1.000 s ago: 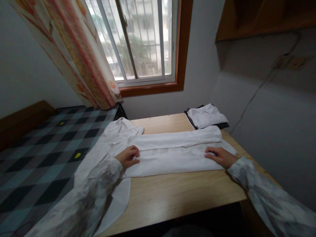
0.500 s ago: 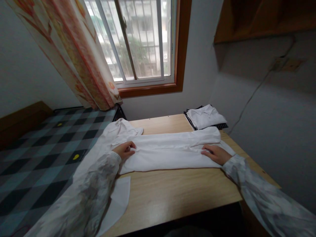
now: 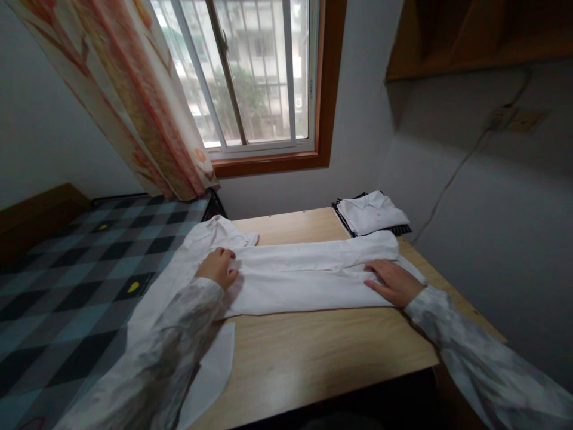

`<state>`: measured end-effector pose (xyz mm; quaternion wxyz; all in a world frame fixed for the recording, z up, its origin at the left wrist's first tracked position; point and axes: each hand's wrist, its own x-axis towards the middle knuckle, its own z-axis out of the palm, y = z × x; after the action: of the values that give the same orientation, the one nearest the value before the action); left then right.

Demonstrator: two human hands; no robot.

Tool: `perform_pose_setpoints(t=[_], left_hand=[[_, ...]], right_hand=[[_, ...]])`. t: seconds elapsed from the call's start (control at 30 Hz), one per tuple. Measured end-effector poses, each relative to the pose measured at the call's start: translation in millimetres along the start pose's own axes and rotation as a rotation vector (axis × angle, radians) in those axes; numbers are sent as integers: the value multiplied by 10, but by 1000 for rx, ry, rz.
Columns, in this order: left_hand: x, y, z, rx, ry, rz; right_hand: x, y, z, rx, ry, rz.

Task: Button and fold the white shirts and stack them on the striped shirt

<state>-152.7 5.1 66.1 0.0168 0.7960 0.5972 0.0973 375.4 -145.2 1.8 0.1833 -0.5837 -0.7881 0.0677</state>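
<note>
Checked bed (image 3: 58, 292) cut off at left, wooden table (image 3: 322, 340), white garment (image 3: 304, 283) across it, partly hidden by a sleeve (image 3: 165, 352), folded stack (image 3: 371, 213), lower layers mostly covered, right hand (image 3: 396, 282) spread on cloth, left hand (image 3: 218, 267) curled, grip unclear

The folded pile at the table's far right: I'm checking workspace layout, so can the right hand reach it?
Probably yes: the right hand rests on the white garment, with the folded pile beyond and nothing tall between.
</note>
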Motion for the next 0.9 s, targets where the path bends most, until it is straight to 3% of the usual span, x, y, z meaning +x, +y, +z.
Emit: perform_pose_setpoints(t=[0.07, 0.13, 0.23, 0.3, 0.4, 0.53, 0.73, 0.9], left_hand=[[-85, 310, -2, 61, 65, 155], [-168, 675, 100, 15, 48, 380], [-231, 1143, 398, -55, -11, 638], [-225, 1297, 613, -82, -47, 729], [-193, 1269, 857, -111, -88, 730], [-210, 1026, 998, -100, -82, 653], [-309, 825, 1006, -41, -47, 480], [-390, 647, 967, 14, -36, 329]], right_hand=[[54, -147, 14, -10, 104, -47], [161, -372, 69, -14, 170, -110], [388, -751, 241, -20, 144, -195], [533, -914, 396, -34, 103, -217], [632, -877, 626, -67, 47, -183], [497, -406, 785, -104, 57, -92], [136, 294, 625, -181, 81, 12], [-50, 479, 491, -209, 81, 67]])
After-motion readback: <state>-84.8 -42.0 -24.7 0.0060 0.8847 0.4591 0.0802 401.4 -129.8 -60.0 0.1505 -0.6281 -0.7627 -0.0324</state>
